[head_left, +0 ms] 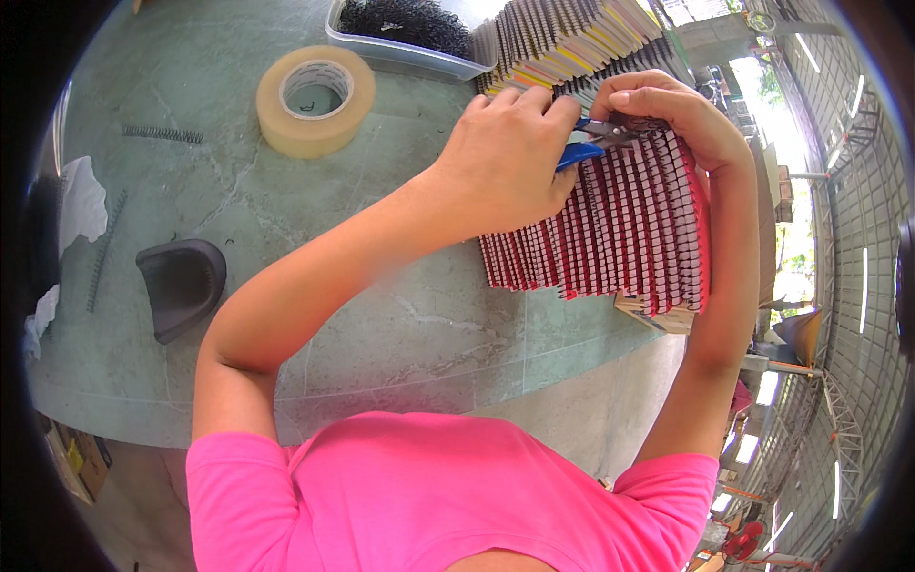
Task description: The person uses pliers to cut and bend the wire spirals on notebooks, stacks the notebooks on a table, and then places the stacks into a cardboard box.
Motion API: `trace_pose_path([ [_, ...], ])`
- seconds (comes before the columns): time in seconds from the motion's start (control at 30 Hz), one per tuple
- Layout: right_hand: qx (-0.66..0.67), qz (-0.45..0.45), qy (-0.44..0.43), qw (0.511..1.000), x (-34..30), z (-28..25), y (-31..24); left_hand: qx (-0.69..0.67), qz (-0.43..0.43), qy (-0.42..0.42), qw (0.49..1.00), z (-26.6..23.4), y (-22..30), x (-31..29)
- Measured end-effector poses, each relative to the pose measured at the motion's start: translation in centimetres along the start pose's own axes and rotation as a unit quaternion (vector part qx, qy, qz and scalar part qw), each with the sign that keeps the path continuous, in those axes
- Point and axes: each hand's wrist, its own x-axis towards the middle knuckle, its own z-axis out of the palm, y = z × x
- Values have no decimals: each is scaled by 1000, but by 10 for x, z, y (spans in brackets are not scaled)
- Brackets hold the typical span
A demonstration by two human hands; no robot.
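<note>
Evidently close together near the top of the frame, right of centre: both hands at work on one spot. Left hand (pixel 510 157) closed around blue-handled pliers (pixel 579 154), metal nose pointing toward the right of the frame. Right hand (pixel 681 119) arched over from the right side, thumb and fingers curled in close to the tips of the pliers; cannot tell whether pinching anything, contact being hidden there.

Just below and between the hands, right of centre in the frame: red-covered spiral-bound books (pixel 620 214), packed tightly side by side, bound edges toward the viewer. Long axis of each edge roughly up and down the frame, slightly leaning; pliers lying roughly across that axis, tips at the upper ends. Right hand and forearm nearer to the rightmost red cover, left hand nearer to the upper left of the row. Beneath the lower right end, a brown cardboard box (pixel 658 313).

Along the top, beyond the hands, more books with pale and yellow edges (pixel 581 48); left of these, a clear plastic tub (pixel 419 60) of black wire coils (pixel 405 24). At upper left, a roll of clear tape (pixel 286 133) on the greenish table (pixel 400 334).
</note>
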Motion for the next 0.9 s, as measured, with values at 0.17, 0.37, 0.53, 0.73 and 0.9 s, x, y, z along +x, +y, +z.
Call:
trace_pose_path([
  [0.17, 24, 21, -65, 997, -1, -4, -9, 22, 11, -24, 999, 1, 2, 2],
  [0.37, 0, -15, -18, 1000, 0, 2, -3, -34, -4, -52, 998, 4, -1, 7],
  [0.53, -23, -16, -24, 999, -7, 5, -13, -1, -17, -87, 996, -2, -2, 11],
  [0.73, -138, -81, -60, 985, 1, 5, -12, -72, -92, -153, 981, -22, -24, -31],
  [0.9, -129, -114, -91, 981, -1, 7, -17, 144, -64, -260, 953, -32, -40, -115],
])
